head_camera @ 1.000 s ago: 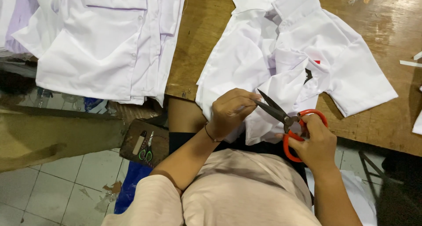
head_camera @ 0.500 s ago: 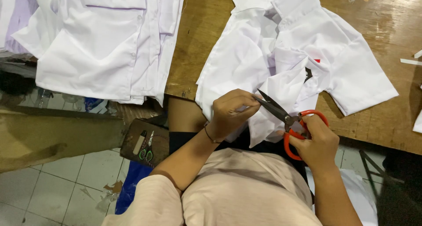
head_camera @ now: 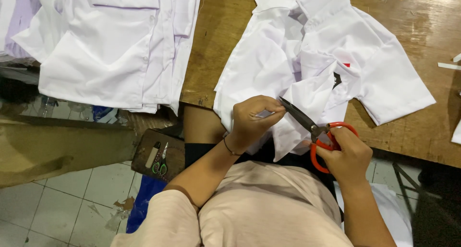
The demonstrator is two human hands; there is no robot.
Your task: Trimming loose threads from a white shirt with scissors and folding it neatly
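Little had changed: the left hand [head_camera: 252, 122] still pinched the white shirt [head_camera: 307, 69], right hand [head_camera: 343, 153] gripping red-handled scissors [head_camera: 314, 129], over the wooden desk [head_camera: 225, 40] and tiled floor [head_camera: 57, 199].

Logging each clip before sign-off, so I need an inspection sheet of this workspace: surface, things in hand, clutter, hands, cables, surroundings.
Surface: worn wooden table, scratched, bare in the middle.
Things in hand: white shirt crumpled at the table's near edge; red-handled scissors, blades on the shirt's hem.
Clutter: stack of white shirts at one end of the table; white fabric strip at the other.
Hands: left hand pinches the shirt's edge; right hand grips the scissors' handles.
Cables: nothing seen.
Surroundings: tiled floor with scraps; small green-handled scissors on a dark board below the table; blue cloth beside it.
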